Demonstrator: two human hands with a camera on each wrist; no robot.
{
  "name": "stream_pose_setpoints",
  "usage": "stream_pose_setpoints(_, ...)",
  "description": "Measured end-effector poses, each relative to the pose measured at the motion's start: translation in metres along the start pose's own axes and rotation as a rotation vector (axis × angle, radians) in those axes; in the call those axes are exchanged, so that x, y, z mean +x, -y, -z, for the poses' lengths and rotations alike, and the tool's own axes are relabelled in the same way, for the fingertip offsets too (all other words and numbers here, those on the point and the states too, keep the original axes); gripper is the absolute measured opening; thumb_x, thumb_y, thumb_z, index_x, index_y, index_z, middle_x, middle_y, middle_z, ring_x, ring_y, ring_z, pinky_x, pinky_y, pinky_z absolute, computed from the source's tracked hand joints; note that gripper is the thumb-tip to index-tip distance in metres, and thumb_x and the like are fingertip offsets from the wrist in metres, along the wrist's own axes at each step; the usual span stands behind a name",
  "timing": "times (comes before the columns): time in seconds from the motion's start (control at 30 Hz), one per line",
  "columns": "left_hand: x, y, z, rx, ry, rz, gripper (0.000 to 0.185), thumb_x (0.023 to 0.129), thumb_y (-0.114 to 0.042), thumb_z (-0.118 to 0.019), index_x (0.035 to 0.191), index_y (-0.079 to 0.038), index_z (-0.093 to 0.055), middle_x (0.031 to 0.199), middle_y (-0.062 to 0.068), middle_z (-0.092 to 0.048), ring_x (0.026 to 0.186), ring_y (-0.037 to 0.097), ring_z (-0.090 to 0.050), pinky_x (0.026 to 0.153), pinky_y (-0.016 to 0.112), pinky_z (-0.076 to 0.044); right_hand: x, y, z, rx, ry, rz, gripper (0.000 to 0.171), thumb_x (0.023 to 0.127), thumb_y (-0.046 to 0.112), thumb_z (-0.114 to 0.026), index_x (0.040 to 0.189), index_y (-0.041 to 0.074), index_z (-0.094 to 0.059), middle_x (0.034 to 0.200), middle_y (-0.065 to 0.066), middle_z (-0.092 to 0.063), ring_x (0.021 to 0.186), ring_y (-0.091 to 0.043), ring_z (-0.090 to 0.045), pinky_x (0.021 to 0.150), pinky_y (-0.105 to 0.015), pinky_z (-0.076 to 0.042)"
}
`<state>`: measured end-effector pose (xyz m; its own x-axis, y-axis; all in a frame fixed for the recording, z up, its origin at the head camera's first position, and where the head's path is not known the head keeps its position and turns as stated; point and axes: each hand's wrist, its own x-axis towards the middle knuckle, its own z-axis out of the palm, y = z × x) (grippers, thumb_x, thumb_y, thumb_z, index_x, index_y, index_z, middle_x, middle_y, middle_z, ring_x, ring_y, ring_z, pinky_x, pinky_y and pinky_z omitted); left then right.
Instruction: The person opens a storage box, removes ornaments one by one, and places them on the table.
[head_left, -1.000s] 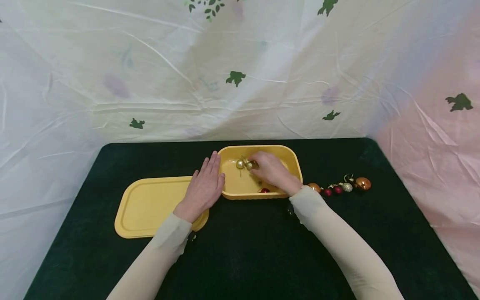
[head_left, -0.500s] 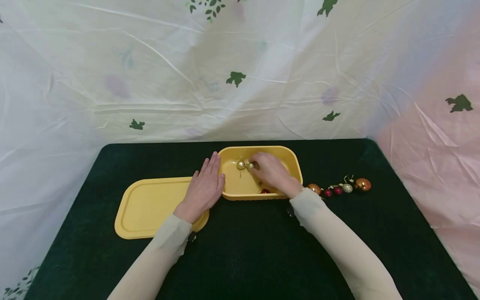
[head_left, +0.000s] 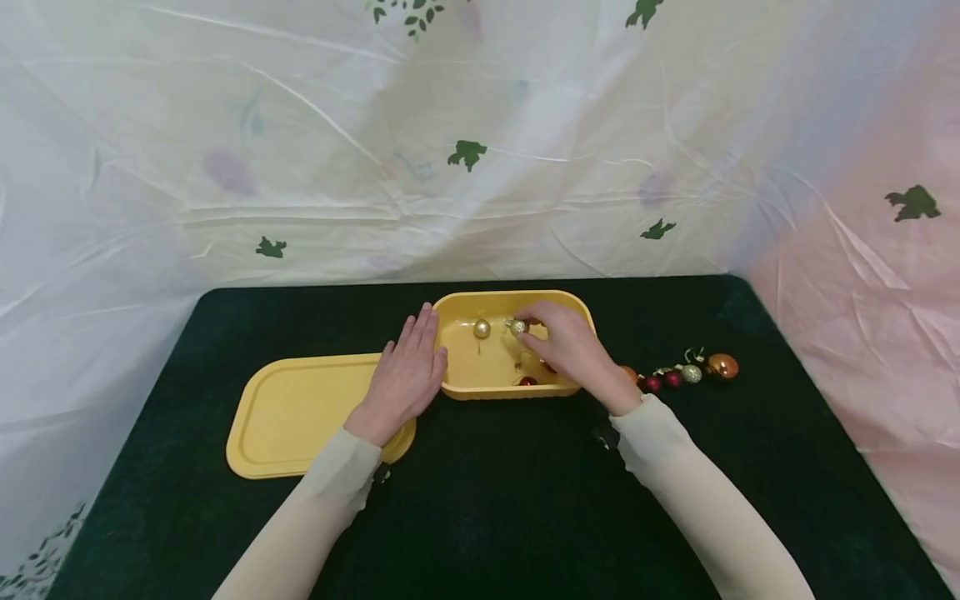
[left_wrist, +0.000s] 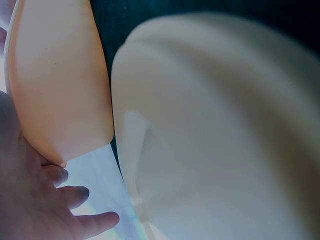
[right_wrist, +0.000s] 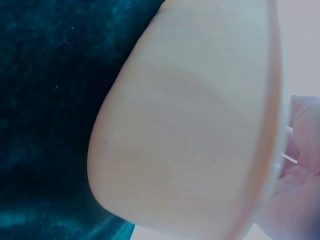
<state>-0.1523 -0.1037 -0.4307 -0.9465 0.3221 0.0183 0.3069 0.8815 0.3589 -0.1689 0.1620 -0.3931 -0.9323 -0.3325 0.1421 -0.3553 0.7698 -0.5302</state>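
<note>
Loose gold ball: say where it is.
In the head view, the loose gold ball lies in the left half of the yellow box, between the left hand and the ornament the right hand pinches.

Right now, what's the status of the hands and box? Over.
Left hand: fingers straight, beside box. Right hand: pinches glittery bauble. Nothing obviously blocking; gold bauble nearby.

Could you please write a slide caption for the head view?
Left hand beside the yellow box, right hand pinching a gold ornament.

Green table (head_left: pixel 480 508) (velvety): box (head_left: pixel 517 392), lid (head_left: pixel 300 412), baubles (head_left: pixel 672 378).
</note>
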Motion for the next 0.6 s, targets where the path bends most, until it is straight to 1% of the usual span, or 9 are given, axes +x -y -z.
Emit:
stream_pose_setpoints(0.17, 0.000, 0.002, 0.000, -0.007, -0.002, -0.006, 0.067, 0.112, -0.037, -0.033, 0.167, -0.008, -0.008, 0.174, 0.005, -0.004, 0.158, 0.033, -0.016, 0.120, 0.064, -0.026, -0.013, -0.001, 0.009, 0.012, -0.042, 0.016, 0.032, 0.095, 0.017, -0.077, 0.125, 0.008, -0.073, 0.123, -0.009, -0.071, 0.107, -0.030, -0.065, 0.095, -0.047, -0.053)
stream_pose_setpoints(0.3, 0.001, 0.003, 0.000, -0.005, 0.001, -0.008, 0.067, 0.112, -0.037, -0.033, 0.167, -0.008, -0.008, 0.174, 0.005, -0.004, 0.158, 0.033, -0.016, 0.119, 0.064, -0.026, -0.023, -0.003, 0.016, 0.036, -0.064, 0.021, 0.032, 0.095, 0.018, -0.077, 0.125, 0.009, -0.072, 0.124, -0.009, -0.071, 0.105, -0.030, -0.064, 0.091, -0.047, -0.052)
stream_pose_setpoints(0.4, 0.002, 0.003, 0.000, -0.001, 0.002, -0.009, 0.067, 0.112, -0.037, -0.033, 0.167, -0.008, -0.008, 0.174, 0.005, -0.004, 0.158, 0.034, -0.016, 0.119, 0.064, -0.026, -0.031, -0.004, 0.021, 0.054, -0.083, 0.030, 0.032, 0.095, 0.017, -0.077, 0.126, 0.008, -0.072, 0.123, -0.008, -0.071, 0.102, -0.029, -0.065, 0.085, -0.045, -0.053)
stream_pose_setpoints(0.47, 0.003, 0.004, 0.001, 0.000, 0.000, -0.012, 0.067, 0.112, -0.037, -0.033, 0.167, -0.008, -0.008, 0.174, 0.005, -0.004, 0.158, 0.034, -0.017, 0.119, 0.064, -0.026, -0.036, -0.005, 0.024, 0.065, -0.096, 0.038, 0.033, 0.095, 0.016, -0.077, 0.126, 0.009, -0.072, 0.122, -0.007, -0.071, 0.103, -0.028, -0.066, 0.084, -0.046, -0.054)
stream_pose_setpoints(0.6, 0.004, 0.004, 0.002, 0.001, -0.003, -0.017, 0.067, 0.112, -0.037, -0.033, 0.167, -0.008, -0.008, 0.174, 0.006, -0.005, 0.157, 0.034, -0.018, 0.119, 0.065, -0.027, -0.047, -0.009, 0.030, 0.084, -0.118, 0.033, 0.032, 0.095, 0.016, -0.077, 0.126, 0.009, -0.072, 0.121, -0.007, -0.070, 0.107, -0.027, -0.066, 0.089, -0.050, -0.055)
